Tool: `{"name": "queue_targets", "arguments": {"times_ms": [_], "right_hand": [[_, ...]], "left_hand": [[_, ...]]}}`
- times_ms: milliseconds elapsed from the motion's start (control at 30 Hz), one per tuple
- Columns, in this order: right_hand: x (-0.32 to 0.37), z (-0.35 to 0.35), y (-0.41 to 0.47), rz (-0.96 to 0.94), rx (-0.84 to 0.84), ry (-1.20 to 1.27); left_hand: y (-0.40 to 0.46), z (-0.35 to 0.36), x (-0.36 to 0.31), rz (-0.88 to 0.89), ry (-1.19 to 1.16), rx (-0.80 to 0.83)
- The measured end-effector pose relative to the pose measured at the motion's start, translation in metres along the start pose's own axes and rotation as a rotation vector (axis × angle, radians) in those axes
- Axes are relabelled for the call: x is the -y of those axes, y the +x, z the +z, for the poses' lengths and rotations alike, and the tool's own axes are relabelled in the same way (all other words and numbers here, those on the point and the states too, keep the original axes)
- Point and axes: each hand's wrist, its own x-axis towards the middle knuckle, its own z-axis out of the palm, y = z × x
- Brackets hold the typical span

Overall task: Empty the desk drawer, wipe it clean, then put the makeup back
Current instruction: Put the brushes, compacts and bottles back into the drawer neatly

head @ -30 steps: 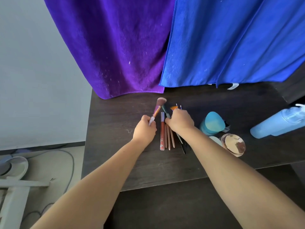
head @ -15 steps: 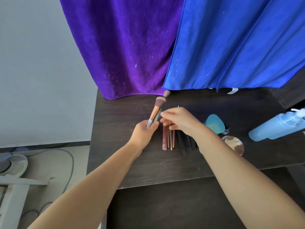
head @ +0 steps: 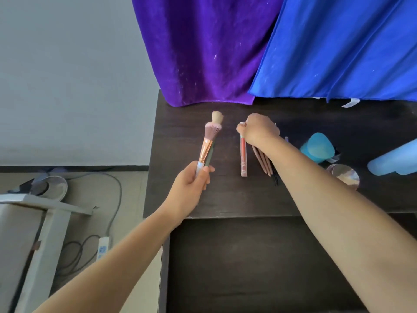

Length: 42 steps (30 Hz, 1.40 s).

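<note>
Holding two makeup brushes (head: 208,143) upright by their handles, the left hand (head: 189,186) has its fingers (head: 206,171) clenched round them, bristles up, above the bench (head: 180,199). To the right of those fingers, the right hand (head: 257,132) is curled down on the top end of a red lip pencil (head: 243,154) lying flat; whether its fingers actually pinch the pencil cannot be told. Under the right wrist: a fan of pink pencils (head: 262,162) and thin black sticks (head: 274,177). Further right of that hand: a teal sponge case (head: 318,150), a round compact (head: 343,176), a pale blue bottle (head: 394,159) on its side. Nearer the person than both hands: the open drawer (head: 259,267), dark, with nothing visible in it. Behind: purple cloth (head: 203,53) and blue cloth (head: 338,46). Judgement: emptying appears done; wiping cannot be confirmed; the return of the makeup is seemingly only starting, every item still being outside the drawer.
</note>
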Motion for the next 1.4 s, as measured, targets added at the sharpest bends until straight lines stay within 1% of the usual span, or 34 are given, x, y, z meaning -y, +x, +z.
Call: {"name": "queue_targets", "arguments": {"times_ms": [67,167,233,300,367,433,567,667,700,767,867,1000,1100,1233,1300,1400], "right_hand": [[-0.002,-0.013,-0.022,-0.129,-0.045,0.181],[-0.014,-0.031,-0.076,-0.292,-0.039,0.5],[-0.03,-0.028,-0.115,-0.372,0.063,0.623],[-0.05,-0.003,-0.146,-0.427,0.227,0.666],[-0.069,0.036,-0.171,-0.394,0.366,0.655],[-0.083,0.079,-0.19,-0.327,0.427,0.604],[-0.093,0.141,-0.206,-0.175,0.414,0.557],[-0.092,0.163,-0.209,-0.125,0.432,0.535],[-0.092,0.168,-0.211,-0.119,0.428,0.511],[-0.092,0.173,-0.215,-0.118,0.409,0.436],[-0.093,0.174,-0.223,-0.159,0.4,0.306],[-0.093,0.177,-0.232,-0.242,0.435,0.131],[-0.084,0.179,-0.232,-0.268,0.426,0.164],[-0.064,0.183,-0.233,-0.279,0.419,0.179],[-0.057,0.186,-0.235,-0.292,0.418,0.164],[-0.051,0.189,-0.238,-0.309,0.416,0.166]], "left_hand": [[-0.031,-0.004,0.005,0.017,-0.02,0.055],[-0.084,-0.005,0.022,-0.064,-0.077,0.146],[-0.116,0.004,0.037,-0.174,-0.102,0.169],[-0.138,0.02,0.056,-0.304,-0.13,0.153],[-0.146,0.038,0.079,-0.419,-0.105,0.123],[-0.144,0.055,0.1,-0.543,-0.035,0.077],[-0.135,0.07,0.129,-0.664,0.181,-0.056],[-0.135,0.069,0.132,-0.693,0.341,-0.065],[-0.136,0.07,0.131,-0.681,0.423,-0.06],[-0.137,0.075,0.127,-0.634,0.66,-0.046],[-0.136,0.081,0.126,-0.447,0.983,-0.061],[-0.126,0.078,0.133,-0.187,1.217,0.005],[-0.124,0.063,0.132,-0.072,1.397,0.032],[-0.13,0.043,0.132,0.104,1.576,0.166],[-0.128,0.034,0.131,0.122,1.629,0.193],[-0.125,0.022,0.127,0.087,1.676,0.215]]}}
